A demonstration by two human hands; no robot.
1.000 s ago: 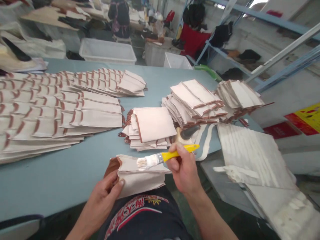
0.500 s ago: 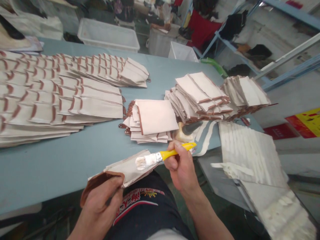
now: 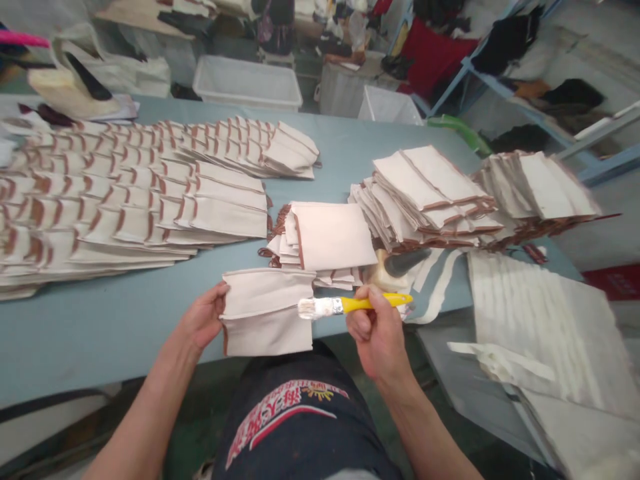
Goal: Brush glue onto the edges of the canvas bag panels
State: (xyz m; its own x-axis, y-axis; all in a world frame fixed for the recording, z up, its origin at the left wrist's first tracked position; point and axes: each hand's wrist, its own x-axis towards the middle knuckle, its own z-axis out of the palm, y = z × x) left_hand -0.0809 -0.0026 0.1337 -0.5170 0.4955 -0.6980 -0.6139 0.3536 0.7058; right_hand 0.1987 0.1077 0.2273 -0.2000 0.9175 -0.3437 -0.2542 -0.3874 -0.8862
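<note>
My left hand [image 3: 204,315] pinches the left edge of a cream fabric piece [image 3: 267,333] with brown trim, which lies flat at the table's front edge with a fold line across its middle. In my right hand [image 3: 376,327] is a paintbrush [image 3: 357,303] with a yellow handle, its bristles coated in white paste. The bristle end hovers at the right edge of the fabric piece; whether it touches I cannot tell. Just behind sits a stack of similar cream pieces [image 3: 336,235] with brown edging. A cream block with a dark cone-shaped part [image 3: 393,270] stands beside that stack.
Long overlapping rows of cream pieces [image 3: 150,193] cover the table's left side. More stacks [image 3: 430,183] stand at the right. White strips lie on a board [image 3: 535,320] beyond the table's right end. Plastic bins [image 3: 247,83] stand behind the blue-green table [image 3: 125,320].
My left hand has moved from the fabric piece's folded-back trim to its left edge, and the piece now lies flat. The brush has shifted slightly right. The view has turned left.
</note>
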